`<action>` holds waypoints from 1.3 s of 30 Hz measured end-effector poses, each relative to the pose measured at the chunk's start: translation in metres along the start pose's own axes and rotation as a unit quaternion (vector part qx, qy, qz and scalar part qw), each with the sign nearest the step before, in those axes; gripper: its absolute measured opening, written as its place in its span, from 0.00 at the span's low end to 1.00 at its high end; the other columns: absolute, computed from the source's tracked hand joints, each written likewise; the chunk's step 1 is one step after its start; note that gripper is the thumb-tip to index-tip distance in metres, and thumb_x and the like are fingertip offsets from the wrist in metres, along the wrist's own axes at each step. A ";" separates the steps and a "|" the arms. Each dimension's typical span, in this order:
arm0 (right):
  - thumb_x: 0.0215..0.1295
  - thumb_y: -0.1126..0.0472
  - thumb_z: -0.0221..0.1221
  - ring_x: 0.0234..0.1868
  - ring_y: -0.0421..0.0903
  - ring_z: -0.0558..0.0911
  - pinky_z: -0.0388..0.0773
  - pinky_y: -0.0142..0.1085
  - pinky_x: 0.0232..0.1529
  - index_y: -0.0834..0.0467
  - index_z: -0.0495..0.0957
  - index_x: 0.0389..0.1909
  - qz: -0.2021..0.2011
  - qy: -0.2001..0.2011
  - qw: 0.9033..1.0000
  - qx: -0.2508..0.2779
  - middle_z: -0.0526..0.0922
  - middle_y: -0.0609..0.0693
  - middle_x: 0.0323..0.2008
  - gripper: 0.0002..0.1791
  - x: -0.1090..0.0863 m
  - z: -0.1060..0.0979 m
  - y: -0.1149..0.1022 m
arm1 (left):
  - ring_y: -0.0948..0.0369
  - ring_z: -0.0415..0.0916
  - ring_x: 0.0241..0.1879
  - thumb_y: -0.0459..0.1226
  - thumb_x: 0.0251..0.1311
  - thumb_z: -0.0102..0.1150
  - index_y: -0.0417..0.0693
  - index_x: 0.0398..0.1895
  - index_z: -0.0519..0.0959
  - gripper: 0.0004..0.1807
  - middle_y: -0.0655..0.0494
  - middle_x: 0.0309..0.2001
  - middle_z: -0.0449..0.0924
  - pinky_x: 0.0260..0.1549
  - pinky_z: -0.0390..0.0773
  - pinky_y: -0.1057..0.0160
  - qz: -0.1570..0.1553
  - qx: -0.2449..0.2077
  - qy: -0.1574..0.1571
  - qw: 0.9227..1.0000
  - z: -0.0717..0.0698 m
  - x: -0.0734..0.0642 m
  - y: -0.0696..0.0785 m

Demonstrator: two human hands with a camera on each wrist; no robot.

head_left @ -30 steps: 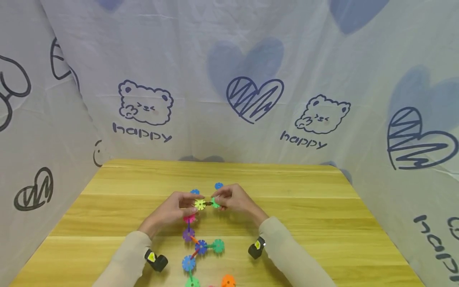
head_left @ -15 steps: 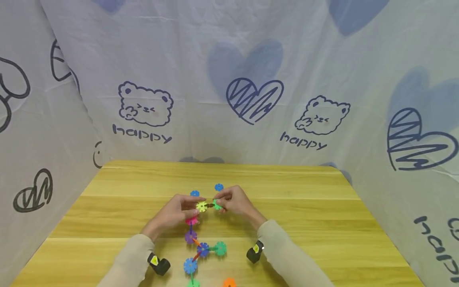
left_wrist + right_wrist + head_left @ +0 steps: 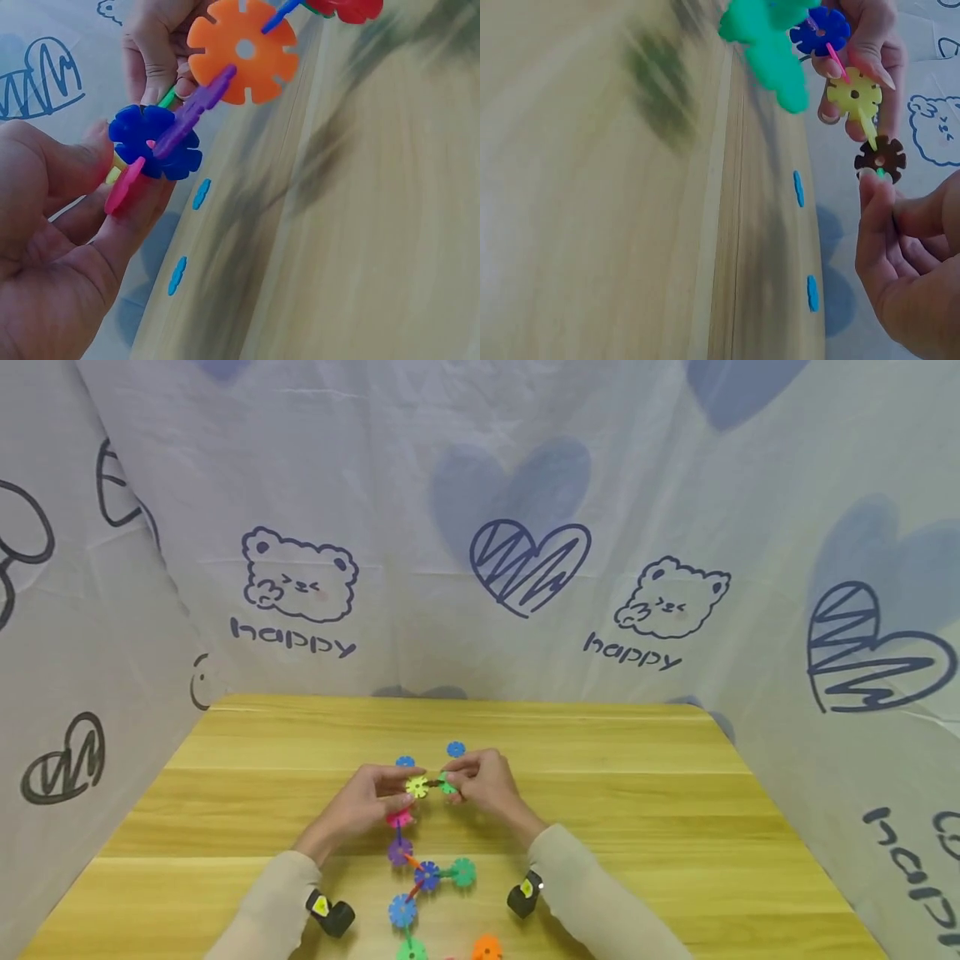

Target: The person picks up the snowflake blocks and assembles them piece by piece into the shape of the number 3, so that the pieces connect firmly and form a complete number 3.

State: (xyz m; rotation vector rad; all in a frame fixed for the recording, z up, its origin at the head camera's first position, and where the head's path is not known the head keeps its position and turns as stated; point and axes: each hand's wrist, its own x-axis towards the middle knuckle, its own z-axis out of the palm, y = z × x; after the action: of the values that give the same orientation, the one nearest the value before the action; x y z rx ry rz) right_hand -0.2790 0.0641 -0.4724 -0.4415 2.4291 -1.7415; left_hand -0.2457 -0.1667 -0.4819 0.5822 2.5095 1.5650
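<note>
A chain of interlocked notched plastic discs hangs between both hands. In the head view my left hand pinches it near a yellow disc, thumb and fingers on either side. Joined to the yellow one is a brown disc, seen face-on in the right wrist view. My right hand pinches a green disc that meets the brown disc; fingertips hide most of it. From the left hand the chain runs toward the body through a pink disc, a purple disc and a blue disc.
Two loose blue discs lie on the wooden table beyond the hands. Nearer the body, the chain branches to a green disc, a lighter blue disc and an orange disc. A printed cloth surrounds the table.
Both hands keep their pinch on the discs and have barely moved. The chain's near part has shifted slightly to the right in the head view.
</note>
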 end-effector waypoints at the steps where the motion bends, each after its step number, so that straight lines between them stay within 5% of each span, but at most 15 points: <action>1: 0.70 0.72 0.62 0.24 0.45 0.88 0.90 0.46 0.34 0.71 0.85 0.46 0.000 -0.004 1.000 0.000 0.90 0.64 0.38 0.09 0.001 0.000 0.000 | 0.44 0.80 0.61 0.33 0.70 0.60 0.44 0.68 0.76 0.23 0.40 0.65 0.79 0.64 0.78 0.42 0.003 0.000 -0.001 1.000 0.000 0.000 0.000; 8: 0.72 0.70 0.60 0.35 0.63 0.90 0.90 0.47 0.39 0.69 0.84 0.50 -0.015 -0.074 0.997 -0.002 0.90 0.65 0.39 0.11 0.006 -0.010 0.001 | 0.45 0.80 0.59 0.38 0.68 0.64 0.48 0.67 0.77 0.24 0.43 0.66 0.77 0.62 0.78 0.40 -0.003 -0.002 -0.025 1.000 -0.003 0.001 0.001; 14: 0.77 0.63 0.57 0.33 0.53 0.89 0.89 0.44 0.39 0.67 0.83 0.55 -0.016 -0.091 0.996 -0.017 0.89 0.62 0.41 0.14 0.023 -0.021 0.013 | 0.46 0.77 0.63 0.46 0.70 0.63 0.49 0.64 0.79 0.22 0.46 0.66 0.77 0.61 0.80 0.43 -0.033 0.015 -0.031 0.999 -0.007 0.005 0.005; 20: 0.76 0.63 0.57 0.41 0.52 0.87 0.85 0.36 0.33 0.62 0.85 0.53 -0.017 -0.031 0.991 -0.130 0.87 0.61 0.52 0.12 0.039 -0.029 0.027 | 0.54 0.80 0.55 0.45 0.72 0.61 0.50 0.61 0.81 0.19 0.48 0.58 0.82 0.51 0.82 0.56 -0.040 0.027 -0.047 0.998 -0.014 0.003 0.003; 26: 0.73 0.65 0.60 0.49 0.56 0.85 0.86 0.45 0.49 0.62 0.84 0.55 -0.065 -0.043 0.964 -0.253 0.78 0.64 0.63 0.14 0.053 -0.027 0.032 | 0.53 0.79 0.57 0.42 0.71 0.61 0.48 0.68 0.77 0.24 0.46 0.62 0.81 0.47 0.84 0.60 -0.035 0.021 -0.087 0.995 -0.017 0.003 0.003; 32: 0.73 0.67 0.60 0.55 0.62 0.84 0.83 0.53 0.58 0.64 0.82 0.58 -0.104 -0.084 0.951 -0.280 0.75 0.66 0.68 0.16 0.060 -0.026 0.032 | 0.57 0.81 0.38 0.42 0.73 0.59 0.46 0.73 0.71 0.28 0.42 0.54 0.82 0.37 0.84 0.60 -0.030 0.019 -0.115 0.993 -0.018 0.005 0.004; 39: 0.71 0.65 0.63 0.46 0.52 0.85 0.83 0.48 0.55 0.60 0.87 0.52 -0.110 -0.083 0.947 -0.291 0.86 0.57 0.58 0.12 0.061 -0.023 0.032 | 0.57 0.74 0.22 0.46 0.76 0.56 0.49 0.72 0.73 0.25 0.40 0.50 0.84 0.25 0.81 0.60 -0.021 0.024 -0.129 0.991 -0.017 0.008 0.003</action>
State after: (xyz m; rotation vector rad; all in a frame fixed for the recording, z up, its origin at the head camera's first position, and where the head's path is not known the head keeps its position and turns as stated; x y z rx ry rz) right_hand -0.3485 0.0759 -0.4910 -0.9064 2.8151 -0.9482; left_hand -0.2571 -0.1769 -0.4711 0.6851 2.3544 1.3225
